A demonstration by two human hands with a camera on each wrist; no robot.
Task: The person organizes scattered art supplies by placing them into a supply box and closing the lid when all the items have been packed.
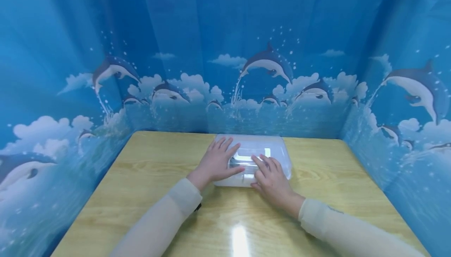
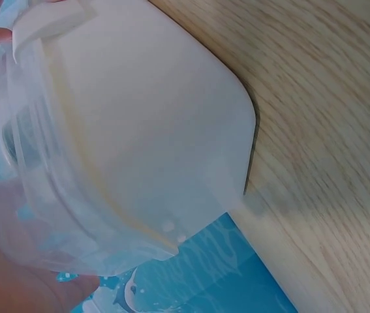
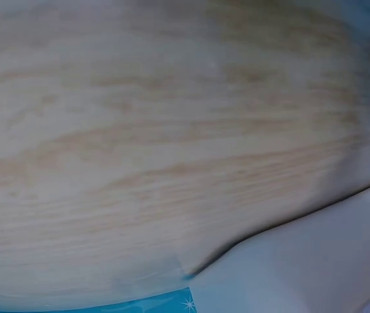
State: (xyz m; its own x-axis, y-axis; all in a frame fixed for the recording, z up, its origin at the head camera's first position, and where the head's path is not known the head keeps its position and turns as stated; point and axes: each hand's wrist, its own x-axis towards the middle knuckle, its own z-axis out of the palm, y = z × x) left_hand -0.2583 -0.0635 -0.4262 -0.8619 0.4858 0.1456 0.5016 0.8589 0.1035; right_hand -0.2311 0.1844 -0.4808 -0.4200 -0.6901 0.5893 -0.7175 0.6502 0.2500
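A white plastic box (image 2: 158, 111) with a translucent lid (image 1: 251, 141) sits near the far edge of the table. My left hand (image 1: 219, 161) lies over the left part of the lid, fingers spread and thumb pointing right. On the right front part of the lid rest the fingers of my right hand (image 1: 273, 180); its thumb is by the front edge. The left wrist view shows a white latch (image 2: 51, 23) on the box's side and a dark patch under the lid that I cannot make out. In the right wrist view only the white box side shows, without the hand.
The wood-grain table (image 1: 155, 194) extends in front of the box and to both sides. Blue curtains (image 1: 197, 53) printed with dolphins stand close round the back and sides. A small dark thing (image 1: 198, 207) shows beside the left cuff.
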